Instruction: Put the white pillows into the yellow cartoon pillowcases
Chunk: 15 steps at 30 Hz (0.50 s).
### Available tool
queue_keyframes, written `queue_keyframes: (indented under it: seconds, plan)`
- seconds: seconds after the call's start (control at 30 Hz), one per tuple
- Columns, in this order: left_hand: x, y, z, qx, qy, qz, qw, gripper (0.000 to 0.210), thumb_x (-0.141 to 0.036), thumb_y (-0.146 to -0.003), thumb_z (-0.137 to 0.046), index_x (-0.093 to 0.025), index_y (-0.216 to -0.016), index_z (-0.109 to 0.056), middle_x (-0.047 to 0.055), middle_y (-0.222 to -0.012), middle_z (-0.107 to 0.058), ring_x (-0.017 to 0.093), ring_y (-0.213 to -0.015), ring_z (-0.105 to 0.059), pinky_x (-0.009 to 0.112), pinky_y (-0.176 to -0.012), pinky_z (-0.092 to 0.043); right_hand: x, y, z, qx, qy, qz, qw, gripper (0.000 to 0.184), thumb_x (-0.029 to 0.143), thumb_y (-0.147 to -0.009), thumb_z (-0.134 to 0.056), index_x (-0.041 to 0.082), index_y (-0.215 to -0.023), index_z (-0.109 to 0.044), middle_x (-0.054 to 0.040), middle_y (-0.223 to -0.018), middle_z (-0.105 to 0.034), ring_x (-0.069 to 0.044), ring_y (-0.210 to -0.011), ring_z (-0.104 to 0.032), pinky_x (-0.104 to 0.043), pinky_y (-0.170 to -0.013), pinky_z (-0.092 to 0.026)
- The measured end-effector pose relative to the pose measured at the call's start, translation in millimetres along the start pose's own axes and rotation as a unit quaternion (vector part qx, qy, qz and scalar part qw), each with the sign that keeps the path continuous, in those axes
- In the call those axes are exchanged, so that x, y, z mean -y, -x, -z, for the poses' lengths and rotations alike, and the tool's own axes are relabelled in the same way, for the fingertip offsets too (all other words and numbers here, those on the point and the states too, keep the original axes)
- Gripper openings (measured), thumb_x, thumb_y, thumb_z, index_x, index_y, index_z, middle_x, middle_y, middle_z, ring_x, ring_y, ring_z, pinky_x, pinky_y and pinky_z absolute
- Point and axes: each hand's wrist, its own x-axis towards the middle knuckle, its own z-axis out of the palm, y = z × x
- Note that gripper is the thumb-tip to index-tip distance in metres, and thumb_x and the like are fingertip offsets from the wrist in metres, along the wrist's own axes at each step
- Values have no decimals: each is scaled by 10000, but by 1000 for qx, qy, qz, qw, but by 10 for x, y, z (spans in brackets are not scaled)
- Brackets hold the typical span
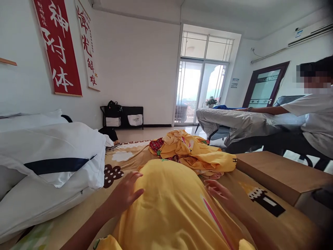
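A plump yellow pillow [166, 198], apparently in a printed cloth cover, lies directly in front of me with a pink streak on its right side. At its left edge is my left hand [128, 191], fingers and thumb apart, resting on or just over the cloth. On the opposite edge my right hand [218, 191] has its fingers loosely stretched and holds nothing; whether it presses the cloth I cannot tell. Just beyond the pillow lies a crumpled heap of yellow printed cloth [192, 149] with red checked patches.
White pillows [59, 149] are piled at the left. A brown cardboard box [283, 170] stands at the right on the patterned bed cover [122, 156]. Further back right, a person [314, 111] sits by a table under a grey cover [234, 121]. Bags lie on a bench [125, 118].
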Motion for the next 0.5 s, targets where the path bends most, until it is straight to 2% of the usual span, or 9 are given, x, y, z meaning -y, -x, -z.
queue_keyframes:
  seconds: [0.07,0.13,0.2,0.27,0.4,0.47,0.5]
  plan:
    - [71,-157,-260,38,-27,-15,999,408,-484,-888,-514,-176,-1152,-563,134,-1217,-584,267,-1135,-531,432,-988,-422,23,-108,-300,14,41,-44,998,511,682,-792,-505,208,-921,-645,-93,-895,-694,-254,-807,-643,-378,-746,-514]
    - [137,-212,-511,86,-33,-14,996,326,-458,-929,-435,-173,-944,-593,106,-1040,-630,241,-984,-578,396,-883,-463,40,-91,-537,-29,86,-48,995,499,689,-826,-421,220,-769,-580,-70,-755,-670,-233,-691,-603,-354,-679,-482]
    - [173,-201,-633,105,-19,-24,994,378,-433,-970,-333,-185,-781,-547,68,-888,-632,207,-860,-579,352,-801,-458,82,-10,-613,-52,99,-34,993,511,675,-868,-337,234,-658,-488,-32,-610,-600,-194,-579,-522,-314,-595,-429]
    - [168,-172,-566,83,1,-40,996,410,-423,-982,-296,-193,-702,-488,43,-794,-614,186,-786,-552,335,-772,-428,176,72,-508,-49,107,-4,993,522,652,-895,-313,231,-606,-421,-2,-539,-526,-156,-532,-443,-277,-545,-378]
    - [37,-102,-93,-6,44,-62,997,402,-423,-966,-304,-204,-633,-360,16,-667,-513,163,-689,-461,311,-699,-374,488,199,-69,-39,144,59,987,528,599,-921,-353,207,-568,-380,22,-509,-449,-114,-509,-373,-234,-497,-319]
    - [-62,-16,87,-14,64,-66,996,389,-422,-970,-285,-208,-647,-326,1,-654,-465,151,-652,-426,289,-644,-351,626,282,35,-73,147,88,983,515,563,-930,-380,203,-563,-394,25,-500,-428,-106,-488,-365,-227,-466,-298]
    - [-109,46,129,4,68,-71,995,381,-415,-976,-276,-207,-661,-328,0,-672,-467,146,-653,-426,280,-637,-349,674,332,32,-91,147,99,980,508,541,-940,-380,202,-562,-410,23,-502,-435,-106,-483,-377,-225,-462,-302]
